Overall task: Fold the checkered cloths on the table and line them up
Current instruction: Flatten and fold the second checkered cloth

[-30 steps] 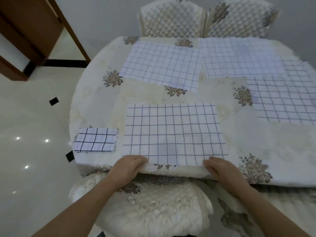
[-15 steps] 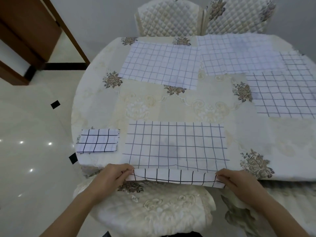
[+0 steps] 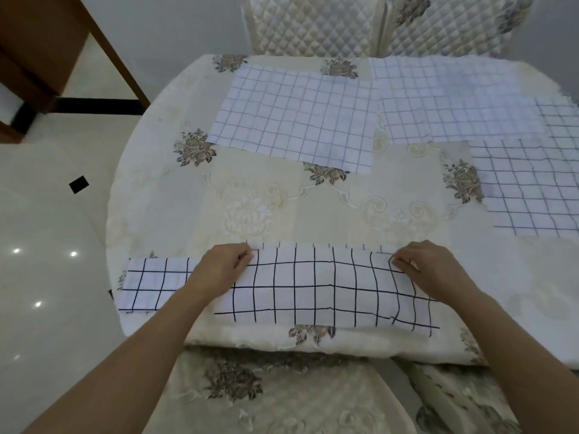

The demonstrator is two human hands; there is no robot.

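Near edge now folded over: checkered cloth halved, dark grid; left hand, right hand pinching corners.

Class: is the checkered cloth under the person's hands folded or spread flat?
Folded: the cloth is doubled, its lower layer's edge peeking out beyond the top edge.

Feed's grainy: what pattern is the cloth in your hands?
White cloth with dark grid lines; head view.
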